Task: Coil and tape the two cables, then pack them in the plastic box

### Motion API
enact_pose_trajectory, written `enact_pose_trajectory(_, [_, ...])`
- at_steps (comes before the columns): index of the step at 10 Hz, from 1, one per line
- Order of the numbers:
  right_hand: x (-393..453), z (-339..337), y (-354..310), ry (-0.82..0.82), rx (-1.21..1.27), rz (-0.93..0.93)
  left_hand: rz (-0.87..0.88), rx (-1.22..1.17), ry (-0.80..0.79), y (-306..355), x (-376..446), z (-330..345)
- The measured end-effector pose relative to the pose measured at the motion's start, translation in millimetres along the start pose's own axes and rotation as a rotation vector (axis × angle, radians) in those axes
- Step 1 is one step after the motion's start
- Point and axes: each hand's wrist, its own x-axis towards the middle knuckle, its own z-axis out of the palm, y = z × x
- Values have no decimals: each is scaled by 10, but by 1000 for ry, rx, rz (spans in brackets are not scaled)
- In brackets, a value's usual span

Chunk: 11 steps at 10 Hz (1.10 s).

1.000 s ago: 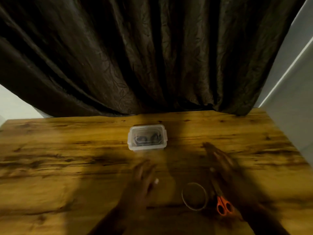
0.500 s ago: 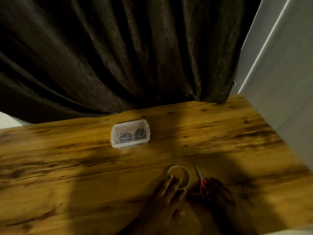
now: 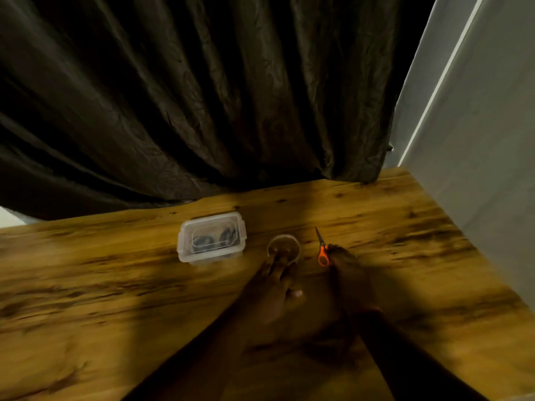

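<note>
Your left hand (image 3: 278,280), fingers straight, pushes the tape roll (image 3: 284,248) and your right hand (image 3: 346,273) touches the scissors (image 3: 322,248) at three o'clock of it, grip unclear; overshooting could knock the plastic box (image 3: 212,238).

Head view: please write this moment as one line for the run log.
plastic box: lid on, cables inside | left hand: fingers on tape roll | right hand: at scissors | table

1 head view, looking forward and down, table (image 3: 86,285) near, curtain (image 3: 202,96) beyond
</note>
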Motion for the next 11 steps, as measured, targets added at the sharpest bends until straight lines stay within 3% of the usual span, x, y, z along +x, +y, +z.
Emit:
enact_pose_trajectory(1, [822,13,-480,34,-27,18,-33,-40,-21,-64,232,-52])
enact_pose_trajectory(2, [995,59,-398,-30,-66,43,-36,-37,-1,-102,323,-84])
enact_pose_trajectory(5, [1139,209,-225,12,-101,20,-53,-76,-16,-134,404,-149])
enact_pose_trajectory(7, [1149,119,-252,-55,-4,47,-36,-54,-3,-164,441,-182])
enact_pose_trajectory(9, [1119,26,-238,-115,40,44,-30,-83,112,-118,314,-270])
enact_pose_trajectory(11, [971,239,-550,-73,-53,-15,-10,-14,249,-171,111,-472])
